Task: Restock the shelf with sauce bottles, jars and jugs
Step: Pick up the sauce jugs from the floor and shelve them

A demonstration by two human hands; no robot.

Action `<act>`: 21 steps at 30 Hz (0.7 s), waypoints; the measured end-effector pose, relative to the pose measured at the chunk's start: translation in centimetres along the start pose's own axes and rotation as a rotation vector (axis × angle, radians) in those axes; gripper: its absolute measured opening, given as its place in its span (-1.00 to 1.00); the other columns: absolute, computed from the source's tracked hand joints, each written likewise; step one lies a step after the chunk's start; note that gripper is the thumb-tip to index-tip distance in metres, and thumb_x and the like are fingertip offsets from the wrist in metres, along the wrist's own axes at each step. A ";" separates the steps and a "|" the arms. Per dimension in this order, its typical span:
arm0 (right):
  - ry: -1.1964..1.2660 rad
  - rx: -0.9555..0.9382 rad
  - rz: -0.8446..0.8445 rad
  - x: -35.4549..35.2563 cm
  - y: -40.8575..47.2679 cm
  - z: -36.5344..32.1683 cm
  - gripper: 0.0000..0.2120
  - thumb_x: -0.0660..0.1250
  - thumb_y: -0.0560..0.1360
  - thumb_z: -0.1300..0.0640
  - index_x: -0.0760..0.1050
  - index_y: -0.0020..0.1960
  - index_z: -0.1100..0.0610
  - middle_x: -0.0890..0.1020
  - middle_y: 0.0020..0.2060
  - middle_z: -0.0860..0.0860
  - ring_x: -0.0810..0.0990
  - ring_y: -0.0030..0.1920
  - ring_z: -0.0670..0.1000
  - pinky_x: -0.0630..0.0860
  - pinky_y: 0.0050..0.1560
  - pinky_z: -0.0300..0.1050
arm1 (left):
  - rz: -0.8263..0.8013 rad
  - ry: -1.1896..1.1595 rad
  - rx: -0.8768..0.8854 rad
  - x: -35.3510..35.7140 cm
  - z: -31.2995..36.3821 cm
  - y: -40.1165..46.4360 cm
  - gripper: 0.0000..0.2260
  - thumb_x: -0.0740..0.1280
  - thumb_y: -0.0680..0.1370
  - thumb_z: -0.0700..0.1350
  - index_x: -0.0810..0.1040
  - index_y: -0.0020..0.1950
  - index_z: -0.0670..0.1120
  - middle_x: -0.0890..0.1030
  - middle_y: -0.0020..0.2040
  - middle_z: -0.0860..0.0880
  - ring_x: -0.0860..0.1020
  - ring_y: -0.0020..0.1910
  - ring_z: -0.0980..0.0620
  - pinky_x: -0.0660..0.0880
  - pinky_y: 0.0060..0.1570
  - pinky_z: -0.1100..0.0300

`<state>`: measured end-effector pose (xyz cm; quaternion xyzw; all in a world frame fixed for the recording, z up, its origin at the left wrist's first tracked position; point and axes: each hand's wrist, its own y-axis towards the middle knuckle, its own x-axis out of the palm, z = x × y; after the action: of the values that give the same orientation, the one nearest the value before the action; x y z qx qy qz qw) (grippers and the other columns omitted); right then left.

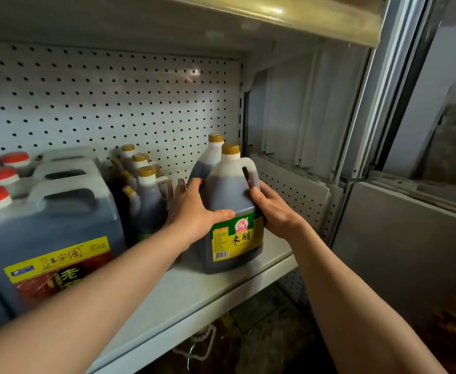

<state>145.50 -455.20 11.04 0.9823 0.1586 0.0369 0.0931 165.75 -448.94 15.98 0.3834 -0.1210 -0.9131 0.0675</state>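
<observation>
Both forearms reach in; the left hand point(194, 211) and right hand point(271, 209) clasp the vinegar jug point(233, 211) by its flanks, a closed grip. Standing on the shelf point(202, 298) before another jug point(208, 160), it looks full, heavy and smooth; its moulded handle point(250, 174) likely gives surer hold

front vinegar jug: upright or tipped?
Upright. The jug stands with its base on the shelf, gold cap on top, label vertical. Left hand and right hand grip its sides.
</observation>
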 end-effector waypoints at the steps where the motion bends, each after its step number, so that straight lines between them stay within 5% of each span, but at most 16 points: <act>1: 0.001 -0.007 0.004 0.0 0.1 0.1 -0.10 0.59 0.13 -0.38 0.42 0.27 0.09 0.62 0.07 0.09 0.67 0.02 0.05 0.65 0.04 -0.04 | -0.003 -0.018 0.000 0.0 0.0 0.0 -0.19 0.60 0.30 0.13 0.30 0.44 0.00 0.40 0.39 -0.05 0.40 0.35 -0.10 0.44 0.23 -0.02; 21: 0.000 -0.045 0.035 2.5 1.4 0.9 -0.19 0.61 0.15 -0.35 0.49 0.21 0.10 0.64 0.03 0.09 0.66 0.00 0.06 0.65 0.03 -0.04 | 0.035 0.014 -0.019 -1.6 -1.1 -0.5 -0.28 0.57 0.35 0.11 0.33 0.39 -0.03 0.51 0.35 -0.05 0.51 0.28 -0.13 0.50 0.19 -0.03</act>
<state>148.34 -455.86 10.56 0.9825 0.1407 0.0421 0.1143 167.62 -448.32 16.21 0.3870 -0.1184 -0.9102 0.0879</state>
